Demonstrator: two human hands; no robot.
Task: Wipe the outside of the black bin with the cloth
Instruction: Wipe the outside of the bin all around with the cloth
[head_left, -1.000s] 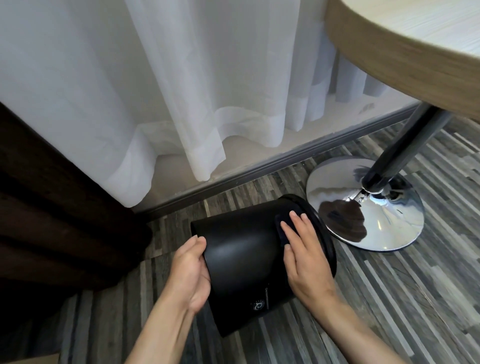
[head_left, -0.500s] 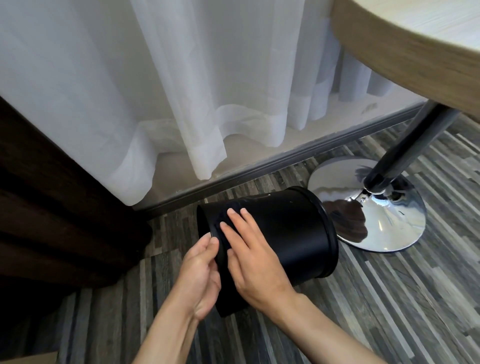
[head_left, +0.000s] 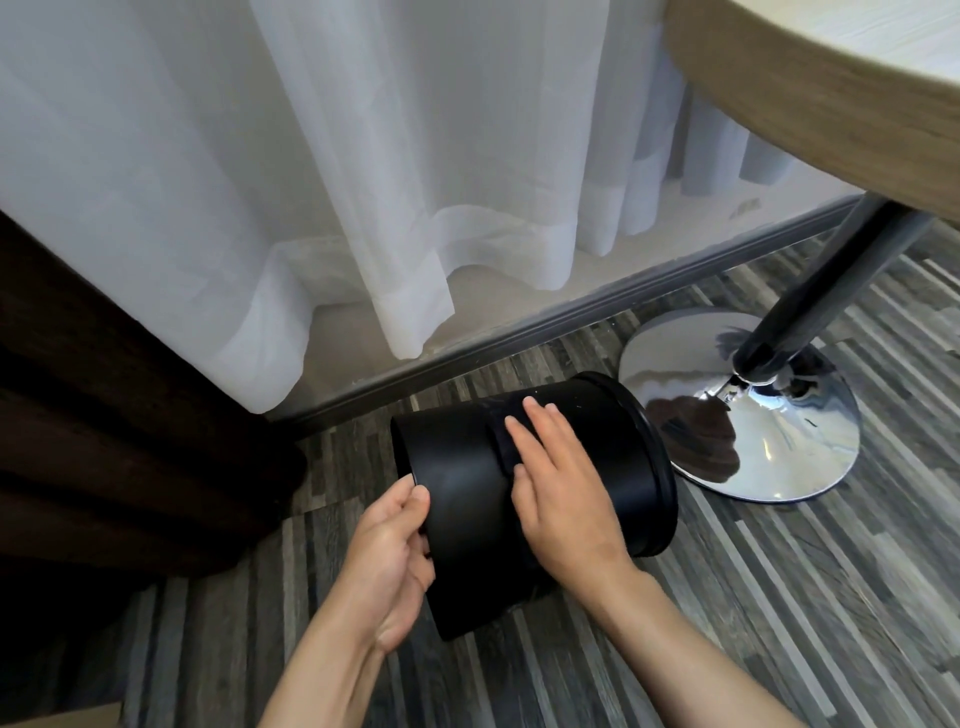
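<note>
The black bin (head_left: 613, 447) lies on its side on the striped wood floor, its base toward the left and its rimmed mouth toward the right. My left hand (head_left: 392, 551) grips the edge of the base. My right hand (head_left: 563, 493) lies flat on the bin's upper side and presses a dark cloth (head_left: 501, 441) against it. Only a strip of the cloth shows past my fingers; it is nearly the same colour as the bin.
A chrome table base (head_left: 779, 457) with a dark pole (head_left: 826, 286) stands just right of the bin's mouth, under a round wooden tabletop (head_left: 810, 88). White sheer curtains (head_left: 363, 182) hang behind along the skirting. Dark wooden furniture (head_left: 104, 415) fills the left.
My right hand with the cloth slid left from the rim to the base end, then back toward the middle. The bin tilted slightly. My left hand stayed at the base.
</note>
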